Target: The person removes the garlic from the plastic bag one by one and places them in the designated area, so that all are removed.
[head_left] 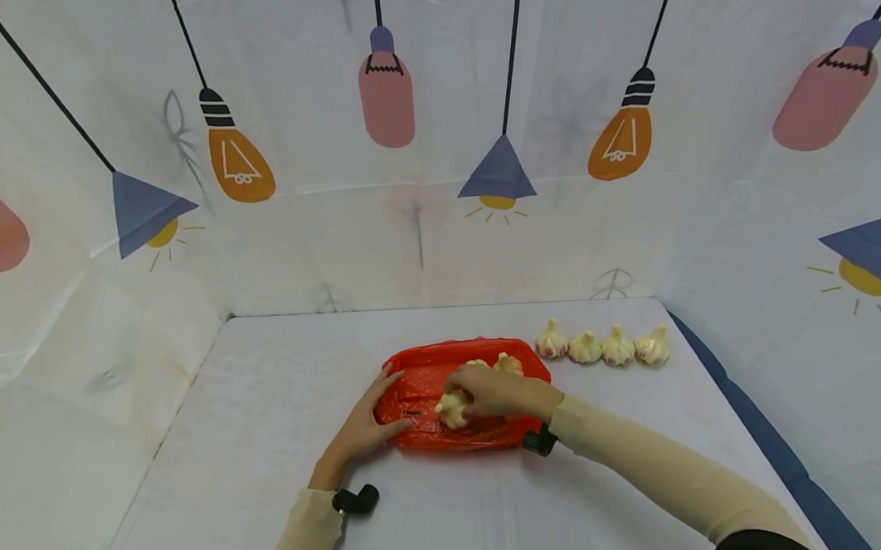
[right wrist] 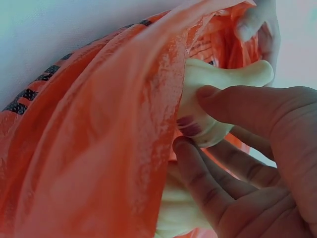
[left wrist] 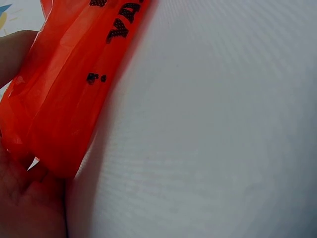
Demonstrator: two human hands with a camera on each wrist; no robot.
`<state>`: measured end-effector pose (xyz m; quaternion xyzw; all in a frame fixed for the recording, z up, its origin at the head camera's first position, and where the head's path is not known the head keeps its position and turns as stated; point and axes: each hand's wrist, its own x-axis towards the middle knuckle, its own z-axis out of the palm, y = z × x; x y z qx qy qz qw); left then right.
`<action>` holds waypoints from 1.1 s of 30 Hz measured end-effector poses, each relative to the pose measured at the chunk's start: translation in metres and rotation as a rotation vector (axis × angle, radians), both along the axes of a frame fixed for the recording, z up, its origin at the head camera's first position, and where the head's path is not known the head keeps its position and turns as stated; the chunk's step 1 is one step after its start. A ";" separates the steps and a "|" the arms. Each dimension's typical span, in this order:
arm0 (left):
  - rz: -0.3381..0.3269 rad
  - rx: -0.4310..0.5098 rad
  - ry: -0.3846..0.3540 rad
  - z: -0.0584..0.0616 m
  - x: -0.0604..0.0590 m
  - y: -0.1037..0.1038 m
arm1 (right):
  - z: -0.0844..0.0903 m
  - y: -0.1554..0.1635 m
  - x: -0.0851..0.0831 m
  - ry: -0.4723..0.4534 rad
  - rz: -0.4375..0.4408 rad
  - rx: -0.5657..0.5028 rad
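Your right hand (head_left: 491,391) is on the red bag (head_left: 424,384), which lies flat on the table (head_left: 270,450) at its middle. The fingers are curled round a garlic bulb (head_left: 452,409) at the near side of the bag; in the right wrist view the thumb and fingertips (right wrist: 198,148) pinch that bulb (right wrist: 208,99) right against the bag's plastic (right wrist: 99,148), with its stalk pointing away to the right. A second pale bulb (right wrist: 176,208) sits just below your fingers there, partly under the plastic.

Your left hand (head_left: 362,429) holds the left end of the bag. The thumb lies along the near edge and the fingers reach up the far side of that end, so the plastic is pinched between them. The left wrist view shows the orange-red film (left wrist: 64,99), with black print on it, gathered against your palm (left wrist: 25,198).

More garlic (head_left: 507,363) shows at the far side of the bag, just beyond your right hand. Four bulbs (head_left: 601,346) stand in a row on the table to the right of the bag, near its far right corner, touching or almost touching one another.

A printed sheet (head_left: 433,142) with hanging lamps covers the walls behind and at both sides.
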<state>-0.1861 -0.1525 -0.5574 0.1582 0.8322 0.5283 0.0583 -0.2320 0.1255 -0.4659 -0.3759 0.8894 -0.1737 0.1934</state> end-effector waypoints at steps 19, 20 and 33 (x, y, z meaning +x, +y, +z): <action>0.000 0.001 -0.018 -0.002 -0.001 0.001 | 0.012 0.015 0.005 -0.044 -0.039 -0.079; 0.000 0.001 -0.020 -0.002 -0.001 0.001 | 0.013 0.016 0.006 -0.055 -0.047 -0.092; -0.001 -0.006 -0.005 -0.004 -0.002 0.000 | 0.024 0.039 0.012 -0.084 -0.166 -0.325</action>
